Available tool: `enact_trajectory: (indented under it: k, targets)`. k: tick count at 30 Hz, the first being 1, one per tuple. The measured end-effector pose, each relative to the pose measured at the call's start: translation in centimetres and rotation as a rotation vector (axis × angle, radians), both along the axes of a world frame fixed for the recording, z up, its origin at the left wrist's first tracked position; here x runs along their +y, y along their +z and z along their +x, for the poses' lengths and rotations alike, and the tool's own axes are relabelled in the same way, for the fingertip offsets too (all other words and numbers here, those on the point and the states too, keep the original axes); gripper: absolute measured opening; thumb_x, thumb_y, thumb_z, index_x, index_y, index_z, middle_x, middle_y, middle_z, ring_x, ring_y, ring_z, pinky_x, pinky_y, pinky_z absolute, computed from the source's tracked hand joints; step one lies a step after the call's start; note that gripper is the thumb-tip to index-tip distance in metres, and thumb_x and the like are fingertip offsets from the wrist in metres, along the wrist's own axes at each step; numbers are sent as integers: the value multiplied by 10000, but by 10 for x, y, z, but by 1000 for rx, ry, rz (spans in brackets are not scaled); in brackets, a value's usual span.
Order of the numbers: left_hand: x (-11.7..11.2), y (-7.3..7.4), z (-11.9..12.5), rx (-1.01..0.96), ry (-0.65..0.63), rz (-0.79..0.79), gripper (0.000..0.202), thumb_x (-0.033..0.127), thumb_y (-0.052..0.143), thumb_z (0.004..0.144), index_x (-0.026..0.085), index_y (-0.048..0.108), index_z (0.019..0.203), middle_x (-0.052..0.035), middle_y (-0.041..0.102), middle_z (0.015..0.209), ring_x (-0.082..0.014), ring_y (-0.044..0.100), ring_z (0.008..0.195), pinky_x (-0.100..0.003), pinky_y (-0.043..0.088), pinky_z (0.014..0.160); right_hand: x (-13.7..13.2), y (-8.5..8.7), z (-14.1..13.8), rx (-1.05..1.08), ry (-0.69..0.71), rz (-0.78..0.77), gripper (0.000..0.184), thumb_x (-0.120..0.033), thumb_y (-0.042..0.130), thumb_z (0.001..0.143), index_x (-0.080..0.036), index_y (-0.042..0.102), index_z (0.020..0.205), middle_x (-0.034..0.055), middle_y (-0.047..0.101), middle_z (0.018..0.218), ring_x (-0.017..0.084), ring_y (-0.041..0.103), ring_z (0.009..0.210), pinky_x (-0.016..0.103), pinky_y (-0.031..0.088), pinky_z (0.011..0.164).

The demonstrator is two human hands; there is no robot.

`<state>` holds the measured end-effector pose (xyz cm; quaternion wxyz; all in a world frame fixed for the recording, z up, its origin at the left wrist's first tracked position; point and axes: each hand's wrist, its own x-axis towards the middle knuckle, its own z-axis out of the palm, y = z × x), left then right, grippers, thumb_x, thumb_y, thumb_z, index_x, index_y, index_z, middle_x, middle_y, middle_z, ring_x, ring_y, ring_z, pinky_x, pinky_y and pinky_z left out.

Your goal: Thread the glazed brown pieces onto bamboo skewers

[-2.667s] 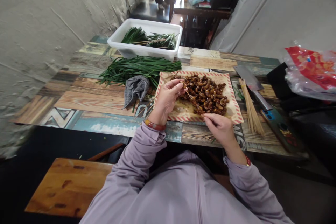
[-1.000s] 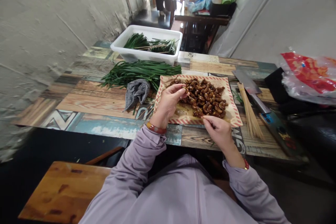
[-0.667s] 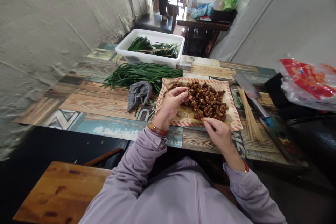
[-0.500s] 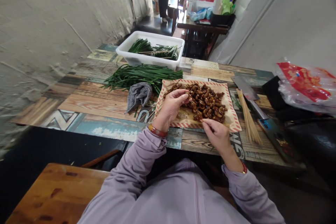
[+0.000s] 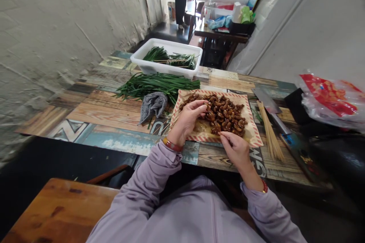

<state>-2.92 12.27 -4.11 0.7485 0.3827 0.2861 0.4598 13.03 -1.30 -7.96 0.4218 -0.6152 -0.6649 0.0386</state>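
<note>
My left hand is closed in a pinch over the left side of a heap of dark, glossy sauced meat pieces. A small brown piece of meat shows at its fingertips. At the heap's near edge my right hand pinches thumb to forefinger; whatever is in that pinch is too small to make out. Under the heap lies a sheet of paper with a red-striped border. Thin bamboo skewers stick out by my left wrist, and a bundle of skewers lies right of the paper.
Garlic chives lie beyond a grey cloth. Behind them a white tub holds more chives and some skewers. To the right are a cleaver and a red and clear plastic bag. A person stands in the background.
The whole view has shifted slightly downward and right as the camera moved. Both hands keep nearly the same pinched poses over the meat.
</note>
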Motion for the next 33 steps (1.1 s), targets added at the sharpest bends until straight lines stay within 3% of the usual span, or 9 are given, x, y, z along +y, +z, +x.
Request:
enact_trajectory:
  k: [9, 16, 33]
  targets:
    - [-2, 4, 1, -72, -36, -84, 370, 394, 756, 720, 134, 694, 976, -57, 692, 824, -107, 617, 712, -250, 477, 724, -1, -2, 0, -21, -16, 4, 205, -286, 530, 914, -207, 719, 933, 55, 762, 907, 185, 727, 813, 307, 595, 771]
    - [-6, 8, 0, -53, -34, -33, 287, 304, 774, 698, 125, 713, 914, -79, 721, 837, -114, 635, 757, -226, 445, 728, -3, -2, 0, -4, 10, -17, 208, -291, 537, 912, -210, 725, 947, 49, 763, 914, 181, 728, 823, 306, 598, 779]
    - [-4, 6, -1, -99, -4, -29, 277, 287, 781, 686, 130, 720, 905, -75, 724, 825, -119, 643, 761, -224, 435, 717, -5, -3, 0, -60, -27, 11, 236, -306, 516, 924, -211, 727, 975, 49, 769, 921, 189, 739, 813, 309, 600, 762]
